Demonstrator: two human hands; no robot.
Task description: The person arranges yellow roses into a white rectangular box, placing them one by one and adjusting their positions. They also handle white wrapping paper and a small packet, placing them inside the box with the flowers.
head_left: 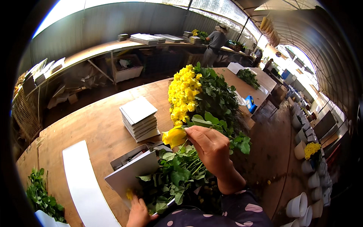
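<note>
In my right hand (210,145), a yellow rose (174,136) is pinched just beneath its bloom, raised over the table. Leafy green rose stems (185,168) lie under and in front of that hand. My left hand (139,212) is low in the picture, its fingers stretched out and its thumb apart. The fingertips are beside a small yellow bloom (129,194) at the lower edge of a tilted white board (132,174). Behind the board is an open box (130,156) with dark items that I cannot make out.
A stack of white cards (139,113) and a large bunch of yellow roses (185,90) stand farther back on the wooden table (94,113). A long white sheet (85,181) and greenery (39,193) lie left. White pots (297,204) line the right. A person (215,43) works beyond.
</note>
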